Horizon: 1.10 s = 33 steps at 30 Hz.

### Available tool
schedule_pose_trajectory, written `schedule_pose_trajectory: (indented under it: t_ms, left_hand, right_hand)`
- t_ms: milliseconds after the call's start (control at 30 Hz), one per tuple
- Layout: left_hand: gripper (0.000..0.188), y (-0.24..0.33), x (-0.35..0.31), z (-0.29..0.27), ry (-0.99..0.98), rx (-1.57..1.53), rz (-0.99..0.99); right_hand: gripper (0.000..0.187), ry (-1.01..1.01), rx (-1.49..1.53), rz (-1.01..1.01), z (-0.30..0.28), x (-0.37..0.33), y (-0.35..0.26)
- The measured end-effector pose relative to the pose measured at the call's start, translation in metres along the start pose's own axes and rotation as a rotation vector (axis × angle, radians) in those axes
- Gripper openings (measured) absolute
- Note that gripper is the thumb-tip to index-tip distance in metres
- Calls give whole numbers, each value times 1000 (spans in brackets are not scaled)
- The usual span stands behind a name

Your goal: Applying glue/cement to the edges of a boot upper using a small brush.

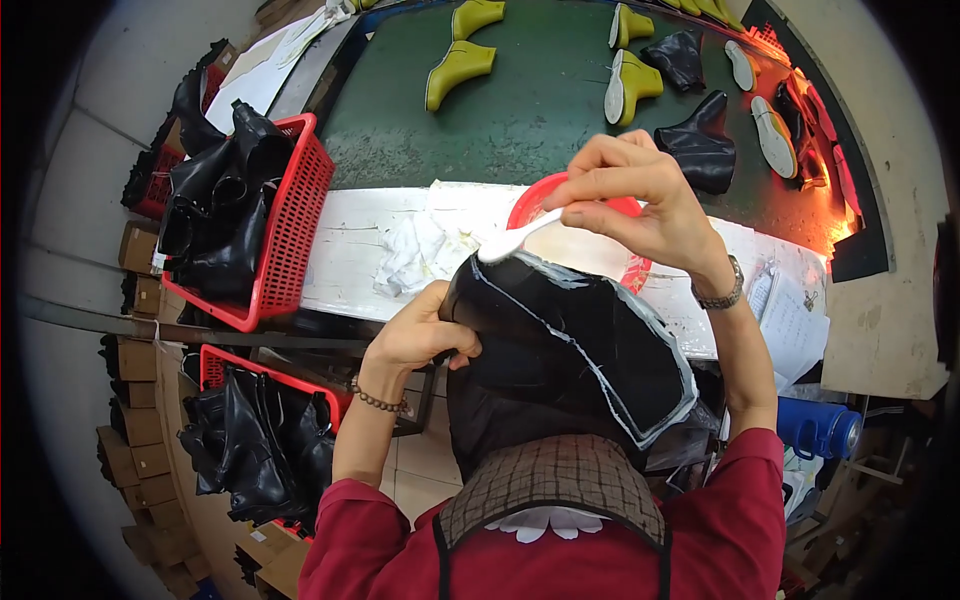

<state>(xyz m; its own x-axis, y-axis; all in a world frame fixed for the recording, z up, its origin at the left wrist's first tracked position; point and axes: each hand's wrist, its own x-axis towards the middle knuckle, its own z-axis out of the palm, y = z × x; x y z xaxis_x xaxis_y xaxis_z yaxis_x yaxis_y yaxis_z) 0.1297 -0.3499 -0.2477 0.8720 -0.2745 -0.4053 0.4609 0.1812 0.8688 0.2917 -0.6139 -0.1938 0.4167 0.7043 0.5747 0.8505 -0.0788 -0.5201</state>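
My left hand (425,330) is closed around one end of a black boot (560,370), held bottom up over my lap. White paste runs along the edge of its underside, thickest on the far and right sides. My right hand (645,200) pinches a small white brush (515,240). The brush's head meets the boot's far left edge, close to my left hand. Just behind the boot, partly hidden by my right hand and the brush, sits a red bowl (525,203) with pale contents.
Crumpled white cloth (425,245) lies on the white bench (340,260). Red baskets (295,230) of black boots stand left. Beyond, a green conveyor belt (390,140) carries yellow-green shoes (460,75) and black boots (700,140). Papers (795,330) and a blue bottle (815,428) are at right.
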Motion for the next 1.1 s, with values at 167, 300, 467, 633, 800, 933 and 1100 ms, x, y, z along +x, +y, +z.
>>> schedule_pose_trajectory:
  t_ms: [167,300,467,633,800,933,1100]
  left_hand:
    - [40,-2,-7,-12,63,-113,77]
    - [51,-5,-15,-21,102,-234,197]
    - [42,-12,-24,-38,196,-217,241]
    - [29,-9,-25,-45,300,-278,317]
    - [39,10,-10,-40,292,-184,374]
    - [28,36,41,-43,381,-164,395]
    - [35,48,139,-76,604,480,433]
  right_hand:
    - [21,43,82,49,3,-13,10]
    - [21,73,141,173,4,-43,20]
    - [17,172,174,254,10,-75,24]
    - [18,212,166,365,6,-106,25]
    - [13,396,346,475,8,-128,43]
    - [20,713,510,794,37,-170,104]
    - [17,869,465,864,67,-193,116]
